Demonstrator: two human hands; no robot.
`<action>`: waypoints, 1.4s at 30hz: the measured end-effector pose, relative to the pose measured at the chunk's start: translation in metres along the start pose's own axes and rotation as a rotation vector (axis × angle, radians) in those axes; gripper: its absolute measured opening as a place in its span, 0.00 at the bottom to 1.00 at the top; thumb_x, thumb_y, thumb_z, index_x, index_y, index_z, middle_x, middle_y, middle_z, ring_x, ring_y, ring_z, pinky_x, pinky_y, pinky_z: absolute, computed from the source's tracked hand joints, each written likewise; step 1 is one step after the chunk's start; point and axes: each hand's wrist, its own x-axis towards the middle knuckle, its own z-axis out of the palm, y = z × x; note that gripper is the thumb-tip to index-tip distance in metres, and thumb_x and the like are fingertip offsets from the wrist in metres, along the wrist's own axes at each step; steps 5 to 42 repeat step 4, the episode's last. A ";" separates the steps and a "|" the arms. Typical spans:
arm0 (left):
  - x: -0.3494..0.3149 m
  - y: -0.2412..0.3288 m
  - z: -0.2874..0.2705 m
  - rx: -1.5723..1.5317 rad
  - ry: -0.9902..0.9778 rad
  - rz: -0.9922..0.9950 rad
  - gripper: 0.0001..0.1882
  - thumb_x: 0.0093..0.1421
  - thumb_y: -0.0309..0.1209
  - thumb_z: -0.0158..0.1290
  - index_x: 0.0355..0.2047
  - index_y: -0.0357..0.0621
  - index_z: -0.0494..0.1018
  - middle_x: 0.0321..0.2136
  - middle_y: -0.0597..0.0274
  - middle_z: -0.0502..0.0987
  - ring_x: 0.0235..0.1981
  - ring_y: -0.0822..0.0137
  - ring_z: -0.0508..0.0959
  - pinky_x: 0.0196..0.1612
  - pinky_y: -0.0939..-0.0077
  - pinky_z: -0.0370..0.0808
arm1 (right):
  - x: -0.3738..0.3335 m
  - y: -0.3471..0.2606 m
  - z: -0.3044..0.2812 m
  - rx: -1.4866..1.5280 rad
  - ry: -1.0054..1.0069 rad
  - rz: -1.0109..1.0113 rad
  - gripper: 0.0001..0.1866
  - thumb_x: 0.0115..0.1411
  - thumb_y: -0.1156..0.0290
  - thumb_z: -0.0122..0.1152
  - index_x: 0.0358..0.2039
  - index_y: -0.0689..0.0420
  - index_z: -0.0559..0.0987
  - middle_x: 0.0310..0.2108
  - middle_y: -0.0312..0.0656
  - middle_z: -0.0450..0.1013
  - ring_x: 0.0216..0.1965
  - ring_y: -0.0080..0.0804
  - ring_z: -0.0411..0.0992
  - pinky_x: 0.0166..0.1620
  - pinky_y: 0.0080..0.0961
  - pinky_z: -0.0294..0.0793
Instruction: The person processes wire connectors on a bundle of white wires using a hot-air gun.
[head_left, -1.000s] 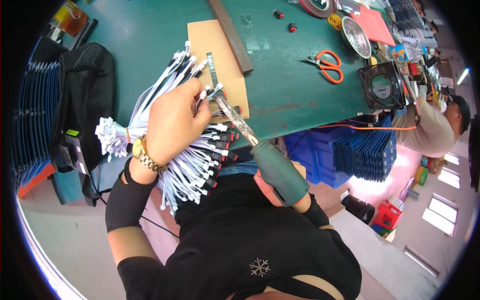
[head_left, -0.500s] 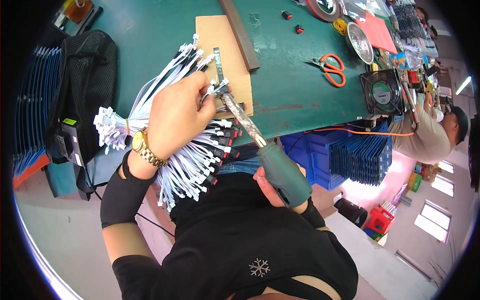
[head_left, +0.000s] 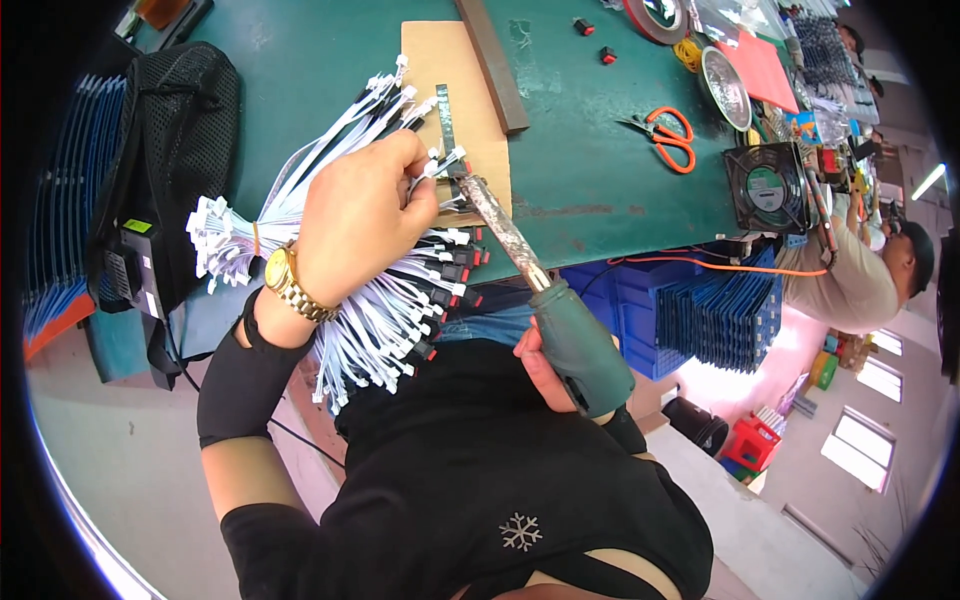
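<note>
My left hand [head_left: 365, 205], wearing a gold watch, is closed in a pinch on a white cable with a small white connector, over a piece of cardboard [head_left: 431, 52]. Under that wrist lies a thick bundle of white cables [head_left: 360, 345], many ending in small black-and-red switches [head_left: 462, 268]. A rubber band ties the bundle at its left. My right hand [head_left: 542, 370] is wrapped around the green handle of a soldering iron [head_left: 575, 335]. The iron's scorched metal barrel points up and left, its tip close to the pinched cable end; whether they touch is hidden.
A brown metal bar [head_left: 492, 70] lies across the cardboard's edge. Orange-handled scissors [head_left: 672, 140], loose switches [head_left: 607, 56], a metal dish [head_left: 725, 88] and a black fan [head_left: 768, 190] are to the right. A black mesh bag [head_left: 185, 140] sits at left. Another person [head_left: 850, 270] is at far right.
The view has shifted slightly. Both hands stay almost in place, the left pinching the cable and the right holding the soldering iron by the cable end.
</note>
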 end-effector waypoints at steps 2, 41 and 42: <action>0.000 0.001 -0.001 -0.003 -0.012 -0.015 0.04 0.52 0.25 0.53 0.27 0.40 0.69 0.12 0.60 0.63 0.13 0.65 0.66 0.20 0.71 0.64 | 0.004 -0.003 0.001 -0.058 0.012 -0.045 0.18 0.54 0.82 0.59 0.47 0.67 0.70 0.29 0.41 0.72 0.29 0.28 0.73 0.34 0.25 0.75; 0.000 0.001 -0.001 -0.012 -0.006 -0.015 0.05 0.52 0.25 0.54 0.28 0.40 0.69 0.11 0.60 0.63 0.13 0.66 0.66 0.20 0.71 0.64 | 0.002 0.002 0.003 -0.061 0.000 -0.064 0.19 0.54 0.82 0.59 0.47 0.66 0.69 0.31 0.42 0.72 0.30 0.30 0.74 0.35 0.26 0.75; 0.000 0.001 -0.001 -0.012 -0.006 -0.015 0.05 0.52 0.25 0.54 0.28 0.40 0.69 0.11 0.60 0.63 0.13 0.66 0.66 0.20 0.71 0.64 | 0.002 0.002 0.003 -0.061 0.000 -0.064 0.19 0.54 0.82 0.59 0.47 0.66 0.69 0.31 0.42 0.72 0.30 0.30 0.74 0.35 0.26 0.75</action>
